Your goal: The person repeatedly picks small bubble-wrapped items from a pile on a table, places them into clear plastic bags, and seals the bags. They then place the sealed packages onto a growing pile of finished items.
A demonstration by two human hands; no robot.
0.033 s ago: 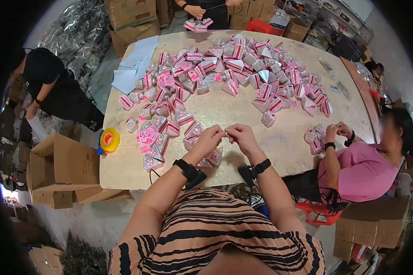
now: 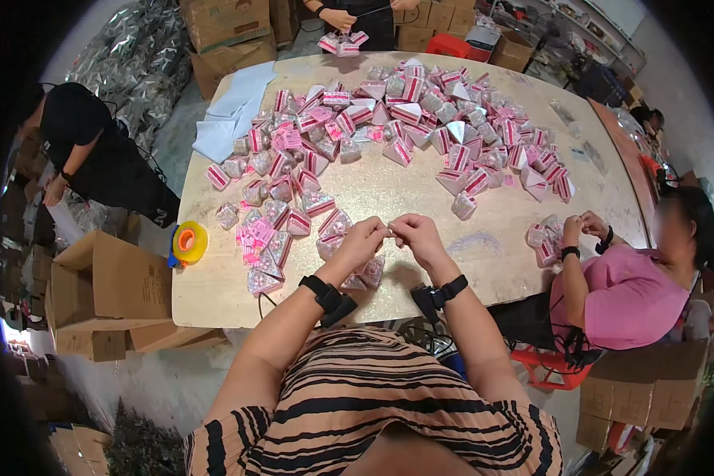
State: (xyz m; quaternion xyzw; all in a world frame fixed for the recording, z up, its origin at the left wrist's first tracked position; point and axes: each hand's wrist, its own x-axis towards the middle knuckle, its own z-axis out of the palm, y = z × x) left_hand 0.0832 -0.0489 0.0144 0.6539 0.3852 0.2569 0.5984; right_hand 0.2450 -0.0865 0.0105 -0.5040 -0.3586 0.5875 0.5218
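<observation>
My left hand [image 2: 362, 242] and my right hand [image 2: 422, 242] meet over the near part of the table, fingertips pinched close together. What lies between them is too small to make out. Partly under my left hand and wrist is a small group of wedge-shaped packets [image 2: 370, 272], pink, white and clear. Farther left lie more wedge packets [image 2: 277, 246] with a loose pile of pink tags [image 2: 256, 236] on top. Thin translucent strands [image 2: 474, 241] rest on the wood just right of my right hand.
A large heap of wedge packets [image 2: 408, 111] spreads over the table's far half. Yellow tape [image 2: 189, 243] sits at the left edge, near an open carton [image 2: 127, 278]. A person in pink [image 2: 623, 297] works at the right; others stand at the far side and left.
</observation>
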